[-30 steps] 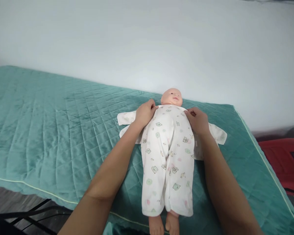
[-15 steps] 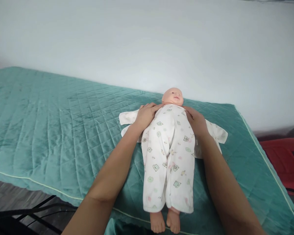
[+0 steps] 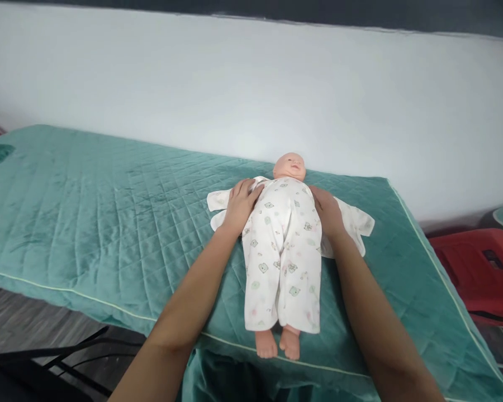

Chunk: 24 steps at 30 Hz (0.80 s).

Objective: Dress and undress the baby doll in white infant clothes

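A baby doll (image 3: 290, 166) lies on its back, head toward the wall and bare feet toward me. White printed baby trousers (image 3: 283, 251) cover its legs and reach up over its chest. Beneath the doll a white baby shirt (image 3: 354, 220) is spread out, with a sleeve showing on each side. My left hand (image 3: 243, 204) rests at the doll's left-of-view side, fingers apart over the shirt and the trousers' upper edge. Against the opposite side lies my right hand (image 3: 327, 209), its fingers stretched along the doll and partly hidden.
The doll is on a green quilted cover (image 3: 109, 223) over a bed or table against a white wall (image 3: 151, 84). A red chair (image 3: 482, 268) stands to the right. Dark metal legs (image 3: 75, 357) show at the lower left.
The camera view has shifted, so doll and hands appear slightly smaller. My left hand has slid a little down from the doll's shoulder, uncovering shirt cloth there. The right hand stays at the doll's side.
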Each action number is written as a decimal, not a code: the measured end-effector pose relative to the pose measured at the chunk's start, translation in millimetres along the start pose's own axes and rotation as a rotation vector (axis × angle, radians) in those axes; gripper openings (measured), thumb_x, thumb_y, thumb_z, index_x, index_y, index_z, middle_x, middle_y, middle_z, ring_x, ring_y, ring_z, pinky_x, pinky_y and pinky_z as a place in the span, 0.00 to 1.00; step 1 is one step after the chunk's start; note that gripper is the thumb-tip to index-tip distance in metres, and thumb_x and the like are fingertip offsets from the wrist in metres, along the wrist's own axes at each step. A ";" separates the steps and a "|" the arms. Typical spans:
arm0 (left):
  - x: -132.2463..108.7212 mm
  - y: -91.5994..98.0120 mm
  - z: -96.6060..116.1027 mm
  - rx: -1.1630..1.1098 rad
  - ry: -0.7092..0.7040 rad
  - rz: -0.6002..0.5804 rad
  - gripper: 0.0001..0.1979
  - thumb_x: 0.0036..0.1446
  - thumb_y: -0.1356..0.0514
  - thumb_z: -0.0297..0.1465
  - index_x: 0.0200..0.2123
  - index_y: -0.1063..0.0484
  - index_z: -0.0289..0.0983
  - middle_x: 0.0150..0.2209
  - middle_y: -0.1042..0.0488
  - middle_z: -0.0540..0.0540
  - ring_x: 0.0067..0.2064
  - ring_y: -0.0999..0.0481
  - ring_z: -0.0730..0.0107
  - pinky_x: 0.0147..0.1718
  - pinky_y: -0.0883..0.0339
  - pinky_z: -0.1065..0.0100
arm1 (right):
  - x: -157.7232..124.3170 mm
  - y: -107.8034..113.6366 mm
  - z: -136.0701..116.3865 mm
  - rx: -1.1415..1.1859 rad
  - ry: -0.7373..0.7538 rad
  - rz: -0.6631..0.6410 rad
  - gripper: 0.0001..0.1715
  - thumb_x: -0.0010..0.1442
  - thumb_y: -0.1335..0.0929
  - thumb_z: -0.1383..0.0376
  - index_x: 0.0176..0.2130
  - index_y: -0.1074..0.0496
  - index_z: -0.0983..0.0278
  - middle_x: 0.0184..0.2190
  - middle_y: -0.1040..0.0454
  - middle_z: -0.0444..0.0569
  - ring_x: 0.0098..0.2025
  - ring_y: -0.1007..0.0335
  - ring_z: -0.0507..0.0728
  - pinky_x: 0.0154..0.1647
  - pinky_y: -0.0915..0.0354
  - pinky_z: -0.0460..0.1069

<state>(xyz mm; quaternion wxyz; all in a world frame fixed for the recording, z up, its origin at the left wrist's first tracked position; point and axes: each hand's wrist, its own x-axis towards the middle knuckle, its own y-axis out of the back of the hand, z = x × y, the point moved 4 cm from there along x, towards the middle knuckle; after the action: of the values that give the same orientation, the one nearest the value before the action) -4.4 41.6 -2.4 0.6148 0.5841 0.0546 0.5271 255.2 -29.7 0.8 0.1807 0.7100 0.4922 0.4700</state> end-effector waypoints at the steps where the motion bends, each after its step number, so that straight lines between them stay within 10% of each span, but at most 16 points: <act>1: -8.1 5.1 2.4 -0.029 0.007 0.039 0.18 0.67 0.46 0.30 0.58 0.28 0.44 0.62 0.33 0.39 0.65 0.40 0.53 0.62 0.42 0.48 | -6.8 2.2 -1.9 0.006 -0.008 0.035 0.25 0.70 0.43 0.59 0.59 0.29 0.61 0.60 0.27 0.53 0.63 0.34 0.63 0.65 0.40 0.63; 11: -141.5 73.8 83.0 -0.304 0.108 0.166 0.12 0.68 0.47 0.31 0.51 0.28 0.40 0.53 0.28 0.42 0.57 0.29 0.63 0.59 0.33 0.56 | -121.2 38.9 -109.0 0.148 0.070 0.282 0.20 0.68 0.39 0.67 0.57 0.31 0.58 0.60 0.30 0.54 0.63 0.36 0.60 0.66 0.40 0.65; 18: -175.3 100.4 136.8 -0.223 0.060 -0.101 0.11 0.65 0.42 0.34 0.49 0.28 0.39 0.48 0.30 0.42 0.51 0.30 0.61 0.52 0.31 0.58 | -158.7 40.5 -179.4 0.013 0.206 -0.282 0.15 0.64 0.34 0.67 0.51 0.28 0.60 0.62 0.35 0.55 0.70 0.51 0.66 0.67 0.43 0.66; 24: -188.2 119.9 147.9 -0.134 -0.055 -0.335 0.11 0.65 0.43 0.32 0.49 0.27 0.39 0.47 0.29 0.42 0.49 0.30 0.60 0.51 0.31 0.57 | -184.0 47.9 -198.1 -0.253 0.171 -0.342 0.09 0.62 0.31 0.66 0.45 0.26 0.61 0.50 0.28 0.56 0.56 0.37 0.67 0.64 0.49 0.70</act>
<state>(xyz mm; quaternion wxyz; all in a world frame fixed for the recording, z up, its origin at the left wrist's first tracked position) -56.0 -218.7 33.5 0.7329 0.5386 0.0989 0.4037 99.5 -251.9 42.8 0.3027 0.5456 0.5561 0.5490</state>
